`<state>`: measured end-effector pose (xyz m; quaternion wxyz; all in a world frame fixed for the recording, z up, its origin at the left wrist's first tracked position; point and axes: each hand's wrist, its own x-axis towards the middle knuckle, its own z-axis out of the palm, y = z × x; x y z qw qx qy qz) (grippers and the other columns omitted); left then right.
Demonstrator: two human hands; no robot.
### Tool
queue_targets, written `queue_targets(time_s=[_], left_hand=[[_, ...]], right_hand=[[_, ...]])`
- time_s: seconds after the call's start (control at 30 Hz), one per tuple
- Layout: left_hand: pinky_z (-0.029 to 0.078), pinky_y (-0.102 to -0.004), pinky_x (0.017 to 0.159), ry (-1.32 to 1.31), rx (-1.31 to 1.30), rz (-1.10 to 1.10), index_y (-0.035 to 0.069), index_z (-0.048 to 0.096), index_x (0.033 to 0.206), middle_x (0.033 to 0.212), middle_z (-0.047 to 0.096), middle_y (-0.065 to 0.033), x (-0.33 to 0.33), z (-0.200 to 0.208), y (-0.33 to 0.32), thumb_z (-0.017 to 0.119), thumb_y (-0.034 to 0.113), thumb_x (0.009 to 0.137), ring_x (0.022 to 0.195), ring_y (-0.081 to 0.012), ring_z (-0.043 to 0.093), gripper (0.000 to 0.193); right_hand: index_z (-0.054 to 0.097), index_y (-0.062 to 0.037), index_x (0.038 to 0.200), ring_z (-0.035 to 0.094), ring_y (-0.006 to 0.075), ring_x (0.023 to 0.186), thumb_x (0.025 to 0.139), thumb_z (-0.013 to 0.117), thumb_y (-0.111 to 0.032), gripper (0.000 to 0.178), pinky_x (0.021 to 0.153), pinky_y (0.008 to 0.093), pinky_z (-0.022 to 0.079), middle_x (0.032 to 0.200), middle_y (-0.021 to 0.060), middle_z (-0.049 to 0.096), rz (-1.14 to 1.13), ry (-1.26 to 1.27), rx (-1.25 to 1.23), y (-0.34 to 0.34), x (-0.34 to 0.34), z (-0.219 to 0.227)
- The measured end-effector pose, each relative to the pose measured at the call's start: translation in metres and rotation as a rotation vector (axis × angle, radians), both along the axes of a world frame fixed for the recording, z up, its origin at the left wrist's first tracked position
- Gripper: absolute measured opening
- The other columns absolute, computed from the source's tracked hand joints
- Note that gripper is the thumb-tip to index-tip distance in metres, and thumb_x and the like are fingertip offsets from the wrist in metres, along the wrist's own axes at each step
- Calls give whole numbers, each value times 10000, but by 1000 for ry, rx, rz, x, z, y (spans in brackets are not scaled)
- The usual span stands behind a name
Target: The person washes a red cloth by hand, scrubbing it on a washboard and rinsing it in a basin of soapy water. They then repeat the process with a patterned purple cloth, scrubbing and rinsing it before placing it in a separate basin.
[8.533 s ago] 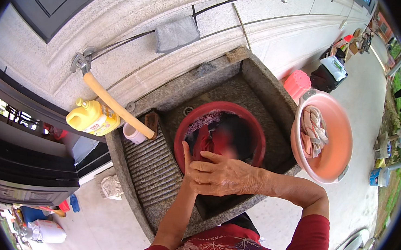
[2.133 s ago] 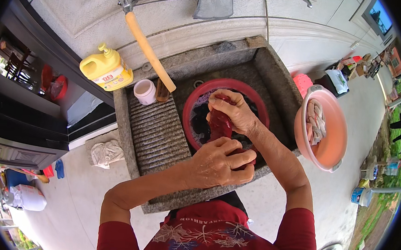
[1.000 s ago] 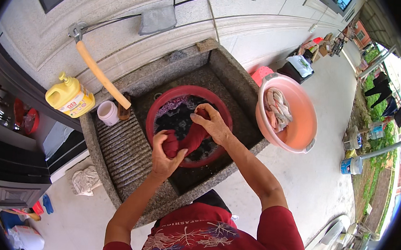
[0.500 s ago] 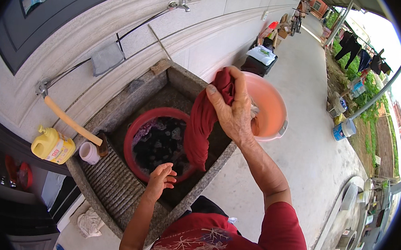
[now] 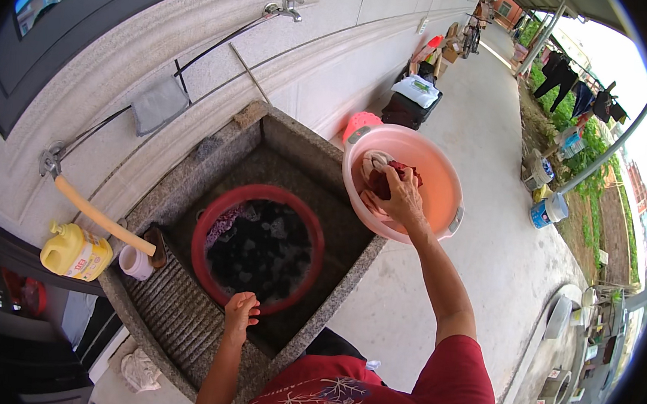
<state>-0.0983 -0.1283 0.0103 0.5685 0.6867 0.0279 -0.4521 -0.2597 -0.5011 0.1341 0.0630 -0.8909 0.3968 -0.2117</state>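
My right hand (image 5: 401, 200) reaches into the pink basin (image 5: 446, 165) to the right of the sink. Its fingers close round a bunched dark red cloth (image 5: 379, 183), partly hidden beneath them. White fabric (image 5: 374, 160) lies beside that cloth. My left hand (image 5: 240, 315) hovers at the near rim of a red basin (image 5: 203, 265), with nothing in it and its fingers loosely apart. Dark sudsy water (image 5: 264, 243) fills this basin inside the stone sink (image 5: 360, 268), and a purple patterned cloth (image 5: 224, 223) shows at its left side.
A ribbed washboard slope (image 5: 181, 301) forms the sink's near left part. On its edge stand a yellow jug (image 5: 76, 252), a light cup (image 5: 135, 262) and a dark brush (image 5: 157, 247). A hose (image 5: 101, 213) hangs from the wall tap. A black bin (image 5: 409, 107) stands beyond the pink basin.
My right hand has carried the dark red cloth from above the sink right and down into the pink basin. My left hand has shifted slightly left and nearer, its fingers less spread.
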Motion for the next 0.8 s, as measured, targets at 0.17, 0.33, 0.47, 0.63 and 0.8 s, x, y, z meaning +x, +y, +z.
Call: queue_targets(time_s=[0.17, 0.33, 0.47, 0.63, 0.8], left_hand=[[463, -237, 500, -31, 22, -7, 90, 593, 1013, 856, 614, -23, 8, -18, 4, 649, 242, 844, 662, -88, 574, 234], [469, -232, 505, -70, 2, -116, 102, 588, 1014, 828, 606, -17, 1, -30, -16, 642, 232, 847, 660, -84, 578, 218], [493, -338, 705, -505, 98, -279, 57, 561, 1083, 1058, 534, -87, 11, -76, -4, 664, 236, 818, 874, -194, 565, 336], [450, -476, 871, -925, 323, -507, 141, 420, 1312, 1391, 316, -157, 18, -82, -16, 612, 213, 833, 1205, -374, 379, 521], [386, -559, 953, -855, 488, -770, 241, 275, 1425, 1492, 187, -126, 16, -96, -48, 596, 248, 864, 1309, -363, 280, 646]], right_hand=[[516, -254, 1220, 486, 381, 1007, 723, 663, -478, 564, 836, 503, 454, 1123, 176, 451, 81, 301, 192, 8, 3, 10], [610, -232, 1131, 496, 274, 1029, 845, 533, -430, 356, 845, 455, 428, 1094, 109, 533, 209, 336, 446, -28, -12, 5], [556, -227, 1198, 488, 305, 1040, 801, 610, -305, 409, 802, 467, 422, 1134, 114, 501, 24, 412, 11, 19, 16, 44], [553, -103, 1148, 521, 345, 1014, 766, 664, -137, 399, 832, 444, 445, 1102, 142, 516, 363, -149, 29, 57, 81, 36], [569, -83, 1112, 529, 341, 1065, 795, 636, -151, 331, 871, 414, 454, 1175, 116, 521, 745, 47, 439, 76, 155, -95]])
